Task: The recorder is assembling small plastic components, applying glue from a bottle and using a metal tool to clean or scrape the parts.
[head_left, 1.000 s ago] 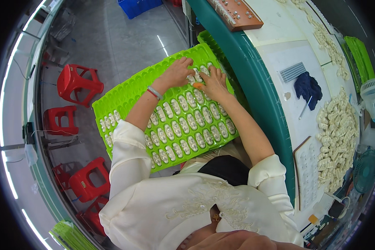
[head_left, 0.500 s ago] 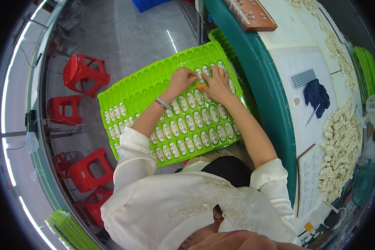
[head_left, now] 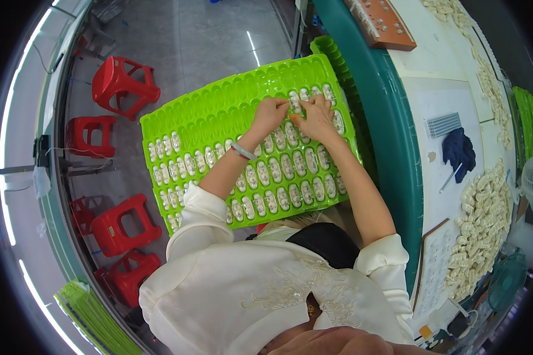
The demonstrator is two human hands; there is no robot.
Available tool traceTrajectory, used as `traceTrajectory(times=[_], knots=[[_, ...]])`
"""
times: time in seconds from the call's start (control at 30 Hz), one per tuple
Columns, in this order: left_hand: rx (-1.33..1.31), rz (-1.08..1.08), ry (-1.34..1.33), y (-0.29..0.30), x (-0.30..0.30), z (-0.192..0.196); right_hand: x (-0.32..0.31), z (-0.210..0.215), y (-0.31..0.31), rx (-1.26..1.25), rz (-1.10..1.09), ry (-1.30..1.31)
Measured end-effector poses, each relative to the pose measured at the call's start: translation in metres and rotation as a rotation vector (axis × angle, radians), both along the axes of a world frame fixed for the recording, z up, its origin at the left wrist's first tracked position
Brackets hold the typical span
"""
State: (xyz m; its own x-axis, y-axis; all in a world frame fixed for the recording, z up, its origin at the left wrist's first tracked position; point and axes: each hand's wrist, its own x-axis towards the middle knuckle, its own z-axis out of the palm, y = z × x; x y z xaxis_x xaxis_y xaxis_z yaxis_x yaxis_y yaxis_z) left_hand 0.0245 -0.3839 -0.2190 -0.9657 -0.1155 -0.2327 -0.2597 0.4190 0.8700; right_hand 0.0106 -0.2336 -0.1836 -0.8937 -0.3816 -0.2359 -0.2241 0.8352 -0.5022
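Note:
A bright green plastic tray (head_left: pixel 189 112) with rows of oblong hollows lies tilted in front of me. Many hollows hold small white oblong pieces (head_left: pixel 294 102) with greyish spots; their kind I cannot make out. My left hand (head_left: pixel 270 116) is over the upper right part of the tray, its thumb and fingers pinched together beside a white piece. Whatever is between those fingertips is hidden. Just to its right, my right hand (head_left: pixel 318 122) rests over the top rows, fingers bent and thumb apart. An orange cover (head_left: pixel 296 119) shows on one of its digits.
At the right, a white table with a green edge (head_left: pixel 397 177) carries a heap of cream-coloured pieces (head_left: pixel 479 219), a dark blue cloth (head_left: pixel 458 148) and a brown board (head_left: pixel 382 26). Several red stools (head_left: pixel 124 86) stand left. Stacked green trays (head_left: pixel 95 319) are at lower left.
The view has shifted slightly. My right hand's fingers, spread over the top row before, are now more bent. My left hand stays pinched beside it.

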Motion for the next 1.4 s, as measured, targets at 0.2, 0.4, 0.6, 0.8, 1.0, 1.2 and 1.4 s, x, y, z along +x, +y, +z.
traceTrajectory(times=[0.2, 0.4, 0.6, 0.8, 1.0, 1.2, 1.4], knots=[[0.424, 0.148, -0.249, 0.005, 0.0, 0.009, 0.003, -0.005, -0.001, -0.013, -0.014, 0.054], [0.512, 0.214, -0.338, 0.002, -0.004, 0.015, 0.005, -0.008, 0.001, -0.068, -0.029, 0.02], [0.431, 0.185, -0.351, 0.0, -0.008, 0.005, 0.005, -0.008, 0.004, -0.113, -0.051, -0.01], [0.176, 0.104, -0.203, 0.0, -0.006, 0.01, 0.009, -0.005, 0.008, -0.127, -0.045, -0.013], [0.39, 0.224, -0.155, -0.048, 0.013, 0.043, 0.008, 0.002, 0.027, -0.176, -0.128, 0.196], [0.488, 0.24, -0.19, -0.066, 0.025, 0.032, -0.001, 0.0, 0.023, -0.062, 0.109, 0.404], [0.479, 0.224, -0.232, -0.069, 0.029, 0.014, -0.02, -0.007, -0.003, 0.29, 0.339, 0.443]])
